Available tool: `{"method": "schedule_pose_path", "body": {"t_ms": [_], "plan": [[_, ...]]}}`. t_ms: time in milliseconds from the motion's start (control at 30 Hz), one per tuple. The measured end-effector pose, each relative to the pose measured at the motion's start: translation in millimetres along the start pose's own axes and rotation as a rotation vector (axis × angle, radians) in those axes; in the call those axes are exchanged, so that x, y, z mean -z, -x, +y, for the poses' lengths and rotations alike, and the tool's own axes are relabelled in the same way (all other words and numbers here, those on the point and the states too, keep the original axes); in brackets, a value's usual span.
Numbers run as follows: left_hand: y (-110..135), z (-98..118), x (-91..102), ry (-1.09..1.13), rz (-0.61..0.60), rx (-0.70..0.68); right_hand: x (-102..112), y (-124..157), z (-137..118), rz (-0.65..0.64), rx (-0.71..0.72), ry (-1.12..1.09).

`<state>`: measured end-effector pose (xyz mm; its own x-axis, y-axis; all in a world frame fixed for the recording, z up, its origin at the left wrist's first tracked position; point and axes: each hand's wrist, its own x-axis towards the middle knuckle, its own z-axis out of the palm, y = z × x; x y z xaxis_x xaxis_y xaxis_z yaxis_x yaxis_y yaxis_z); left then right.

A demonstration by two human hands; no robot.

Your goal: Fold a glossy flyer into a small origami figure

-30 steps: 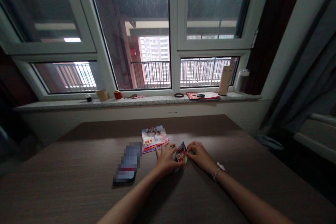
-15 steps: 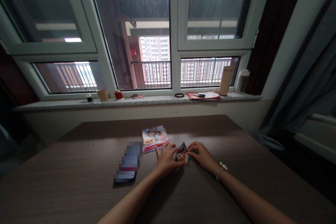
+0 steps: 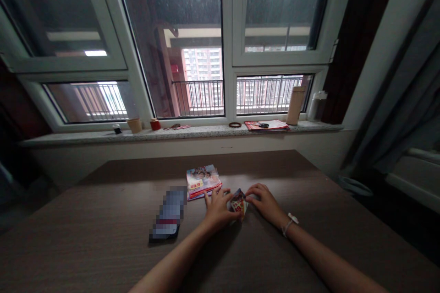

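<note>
A small folded piece of printed paper (image 3: 239, 202) with large red digits is between my hands on the brown table. My left hand (image 3: 220, 208) grips its left and lower side, thumb along the near edge and fingers behind. At its upper right corner, my right hand (image 3: 264, 201) pinches the paper between thumb and fingers; a pale bracelet is on that wrist. Just beyond my left hand lies a stack of colourful printed sheets (image 3: 202, 179). The underside of the folded paper is hidden.
A phone (image 3: 168, 213), blurred out, lies left of my left hand. Along the windowsill (image 3: 206, 133) stand a paper cup (image 3: 134, 125), a red spool (image 3: 155, 124), a brown ring (image 3: 235, 124), scissors (image 3: 264, 125) on papers, a tan flask (image 3: 295, 106) and a translucent bottle (image 3: 316, 106).
The top corner of the folded paper sits slightly lower, and my right hand's fingers have shifted a little at that corner. My left hand stays in place.
</note>
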<state>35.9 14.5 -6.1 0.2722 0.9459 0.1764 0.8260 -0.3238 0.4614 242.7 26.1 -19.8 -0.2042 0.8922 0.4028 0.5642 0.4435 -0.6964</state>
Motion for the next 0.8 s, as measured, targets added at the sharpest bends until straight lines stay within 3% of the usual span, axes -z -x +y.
{"method": "schedule_pose_path", "body": {"t_ms": [167,400,600,800], "plan": [[1,2,1.2,0.063,0.054,-0.012,0,0,0,0.012,0.033,-0.034],[0,7,6.1,0.233,0.235,-0.075,1,3,-2,-0.101,0.066,-0.051],[-5,10,7.9,0.360,0.278,-0.155,3,4,-9,-0.141,0.094,-0.062],[-5,15,7.4,0.382,0.301,-0.106,2,3,-10,-0.157,0.114,-0.087]]}}
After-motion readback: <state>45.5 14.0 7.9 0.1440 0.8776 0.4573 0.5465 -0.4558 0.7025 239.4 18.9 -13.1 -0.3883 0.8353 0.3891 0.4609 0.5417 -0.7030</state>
